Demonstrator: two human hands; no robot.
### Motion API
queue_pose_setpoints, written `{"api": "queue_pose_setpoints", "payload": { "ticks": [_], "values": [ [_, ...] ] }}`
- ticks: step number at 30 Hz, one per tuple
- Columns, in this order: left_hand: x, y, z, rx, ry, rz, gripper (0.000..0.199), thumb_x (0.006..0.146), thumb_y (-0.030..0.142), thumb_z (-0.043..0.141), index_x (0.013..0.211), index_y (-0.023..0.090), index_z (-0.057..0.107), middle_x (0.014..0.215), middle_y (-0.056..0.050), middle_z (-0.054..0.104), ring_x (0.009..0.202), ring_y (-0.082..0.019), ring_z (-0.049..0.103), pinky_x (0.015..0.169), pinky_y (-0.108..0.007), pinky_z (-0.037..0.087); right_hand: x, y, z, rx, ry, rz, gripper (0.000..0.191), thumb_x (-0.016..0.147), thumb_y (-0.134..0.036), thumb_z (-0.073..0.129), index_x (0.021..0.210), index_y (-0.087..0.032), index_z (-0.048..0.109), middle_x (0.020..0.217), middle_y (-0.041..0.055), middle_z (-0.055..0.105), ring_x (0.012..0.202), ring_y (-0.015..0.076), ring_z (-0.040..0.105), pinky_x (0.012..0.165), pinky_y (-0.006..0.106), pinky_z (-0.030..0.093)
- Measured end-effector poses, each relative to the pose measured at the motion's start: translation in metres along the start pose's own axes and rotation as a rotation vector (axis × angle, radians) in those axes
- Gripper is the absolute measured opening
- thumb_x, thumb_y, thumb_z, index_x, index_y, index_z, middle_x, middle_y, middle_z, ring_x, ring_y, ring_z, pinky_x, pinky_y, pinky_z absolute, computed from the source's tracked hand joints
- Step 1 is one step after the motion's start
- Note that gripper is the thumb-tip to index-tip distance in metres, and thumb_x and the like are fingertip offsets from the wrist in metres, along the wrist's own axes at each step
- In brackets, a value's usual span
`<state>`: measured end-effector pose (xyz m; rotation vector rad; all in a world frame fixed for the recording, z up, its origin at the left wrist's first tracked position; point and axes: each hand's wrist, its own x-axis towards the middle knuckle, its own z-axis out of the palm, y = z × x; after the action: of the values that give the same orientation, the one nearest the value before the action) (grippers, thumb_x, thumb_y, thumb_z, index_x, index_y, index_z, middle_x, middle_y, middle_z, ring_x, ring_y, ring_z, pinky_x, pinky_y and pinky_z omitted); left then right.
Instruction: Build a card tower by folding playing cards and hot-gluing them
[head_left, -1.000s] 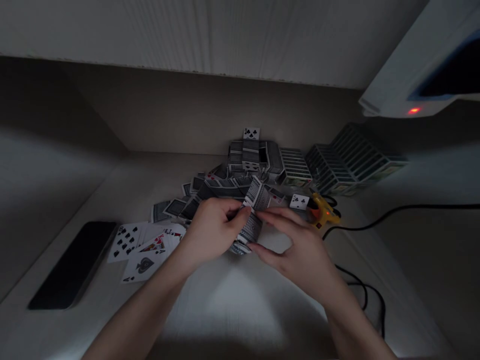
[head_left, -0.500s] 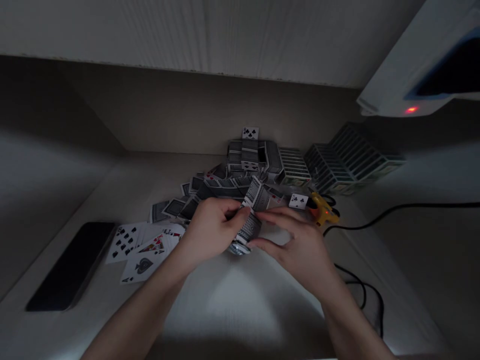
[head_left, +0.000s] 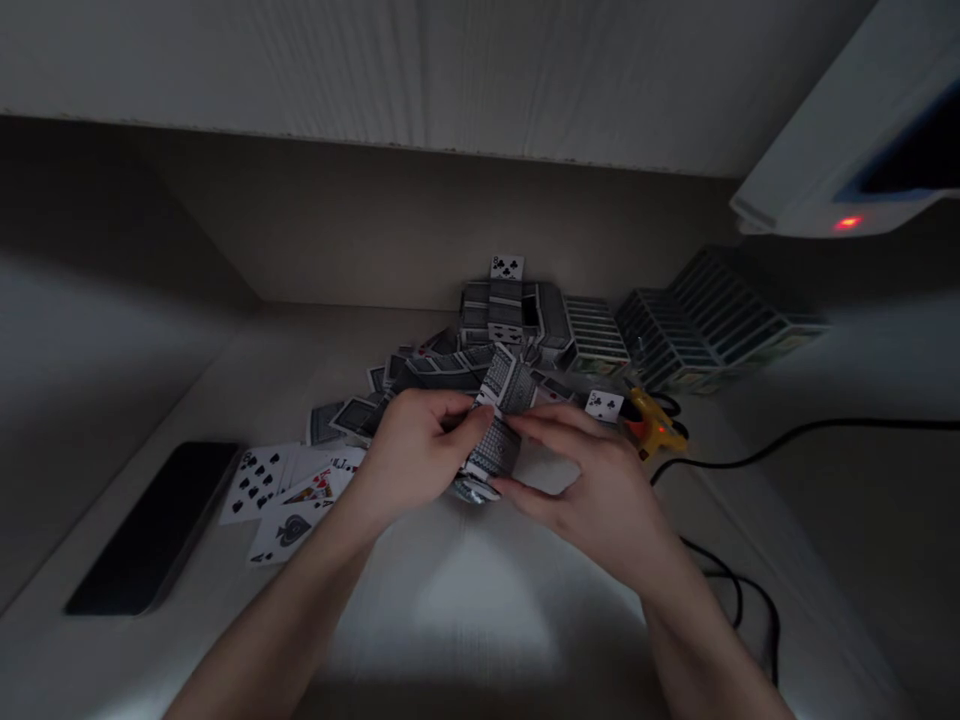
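I have the left grip [head_left: 416, 445] pinching the folded cards [head_left: 495, 440] between thumb and fingers, over the middle of the worktop [head_left: 465, 610]. The right grip [head_left: 604, 480] grasps the same piece from its right side, thumb at the near end and fingertips higher up.

Behind it, against the back wall [head_left: 405, 225], I see a hollow card block [head_left: 553, 322] with a dark opening — what is inside I cannot tell. An upright eight of clubs [head_left: 507, 267] rises above it. To its right stand ribbed blocks [head_left: 712, 315], rows of narrow slots between pale edges.

On the left of the worktop lie a dark phone [head_left: 154, 530] and, just beside it, overlapping face-up cards [head_left: 292, 528]. On the right, a club card [head_left: 604, 405] sits near a yellow glue gun [head_left: 664, 430], its light orange, and a black cord [head_left: 810, 430] trails rightward.

The space is dim — a pale board [head_left: 360, 80] overhead, a white device [head_left: 810, 170] with a red light at upper right.
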<state>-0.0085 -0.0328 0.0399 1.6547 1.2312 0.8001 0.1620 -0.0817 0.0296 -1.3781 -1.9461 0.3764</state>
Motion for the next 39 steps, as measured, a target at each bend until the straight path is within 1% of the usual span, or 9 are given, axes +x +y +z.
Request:
{"api": "queue_pose_setpoints", "payload": {
  "ticks": [3, 9, 14, 19, 24, 28, 31, 35, 39],
  "values": [
    [0.0000, -0.0013, -0.0016, 0.008, -0.003, -0.012, 0.032, 0.077, 0.041, 0.056, 0.063, 0.015, 0.067, 0.058, 0.002, 0.061, 0.056, -0.012, 0.050, 0.051, -0.021, 0.037, 0.0019, 0.0015, 0.0005, 0.024, 0.008, -0.010, 0.034, 0.073, -0.018, 0.077, 0.107, -0.013, 0.072, 0.101, 0.0080, 0.073, 0.096, 0.0206, 0.070, 0.083, 0.033, 0.058],
    [0.0013, -0.0009, -0.0055, 0.007, 0.048, -0.020, 0.030, 0.075, 0.040, 0.057, 0.060, 0.016, 0.064, 0.059, 0.002, 0.062, 0.057, -0.013, 0.052, 0.051, -0.021, 0.037, 0.0058, -0.0029, 0.0011, -0.006, -0.025, 0.004, 0.045, 0.068, -0.024, 0.083, 0.110, -0.014, 0.070, 0.106, 0.0088, 0.071, 0.101, 0.0214, 0.069, 0.086, 0.032, 0.058],
    [0.0007, 0.0000, -0.0084, -0.027, 0.068, -0.033, 0.031, 0.075, 0.042, 0.060, 0.057, 0.017, 0.062, 0.059, 0.001, 0.062, 0.058, -0.013, 0.053, 0.051, -0.022, 0.038, 0.0093, -0.0017, -0.0007, 0.030, -0.038, -0.017, 0.041, 0.071, -0.021, 0.081, 0.110, -0.015, 0.071, 0.108, 0.0085, 0.071, 0.102, 0.0210, 0.068, 0.085, 0.032, 0.057],
    [-0.0001, 0.0005, -0.0088, -0.024, 0.058, -0.040, 0.031, 0.075, 0.042, 0.060, 0.058, 0.017, 0.061, 0.058, 0.002, 0.062, 0.057, -0.013, 0.053, 0.052, -0.022, 0.038, 0.0097, 0.0028, -0.0010, 0.073, -0.045, -0.007, 0.039, 0.073, -0.022, 0.079, 0.111, -0.018, 0.070, 0.108, 0.0068, 0.071, 0.102, 0.0208, 0.068, 0.087, 0.034, 0.057],
    [-0.0007, 0.0007, -0.0083, -0.024, 0.070, -0.046, 0.032, 0.076, 0.041, 0.060, 0.055, 0.017, 0.060, 0.055, 0.003, 0.058, 0.057, -0.013, 0.053, 0.052, -0.022, 0.039, 0.0095, 0.0012, -0.0009, 0.076, -0.055, 0.020, 0.038, 0.074, -0.022, 0.078, 0.111, -0.020, 0.070, 0.109, 0.0070, 0.071, 0.104, 0.0227, 0.068, 0.090, 0.038, 0.056],
    [-0.0005, 0.0004, -0.0082, -0.042, 0.064, -0.038, 0.030, 0.076, 0.041, 0.061, 0.057, 0.017, 0.062, 0.055, 0.003, 0.058, 0.057, -0.013, 0.053, 0.051, -0.022, 0.039, 0.0091, -0.0008, -0.0007, 0.067, -0.046, 0.027, 0.039, 0.072, -0.022, 0.078, 0.111, -0.023, 0.070, 0.108, 0.0058, 0.071, 0.102, 0.0227, 0.069, 0.088, 0.039, 0.056],
    [-0.0005, -0.0001, -0.0079, -0.050, 0.057, -0.033, 0.028, 0.076, 0.039, 0.061, 0.059, 0.017, 0.064, 0.059, 0.002, 0.062, 0.059, -0.013, 0.053, 0.052, -0.022, 0.039, 0.0087, -0.0017, -0.0005, 0.053, -0.041, 0.027, 0.039, 0.073, -0.022, 0.078, 0.111, -0.021, 0.070, 0.108, 0.0065, 0.072, 0.100, 0.0221, 0.069, 0.086, 0.037, 0.057],
    [-0.0011, -0.0006, -0.0077, -0.045, 0.062, -0.033, 0.027, 0.077, 0.039, 0.061, 0.063, 0.017, 0.067, 0.061, 0.003, 0.063, 0.060, -0.013, 0.053, 0.053, -0.021, 0.039, 0.0086, -0.0010, -0.0002, 0.061, -0.048, 0.027, 0.040, 0.074, -0.022, 0.077, 0.113, -0.016, 0.070, 0.110, 0.0096, 0.071, 0.104, 0.0231, 0.068, 0.088, 0.036, 0.056],
    [-0.0008, -0.0014, -0.0081, -0.022, 0.069, -0.027, 0.029, 0.077, 0.039, 0.060, 0.059, 0.016, 0.064, 0.060, 0.003, 0.062, 0.058, -0.012, 0.052, 0.052, -0.021, 0.038, 0.0084, 0.0003, -0.0001, 0.075, -0.052, 0.023, 0.040, 0.075, -0.023, 0.076, 0.114, -0.017, 0.069, 0.112, 0.0091, 0.070, 0.108, 0.0234, 0.067, 0.090, 0.038, 0.056]
  ]
}}
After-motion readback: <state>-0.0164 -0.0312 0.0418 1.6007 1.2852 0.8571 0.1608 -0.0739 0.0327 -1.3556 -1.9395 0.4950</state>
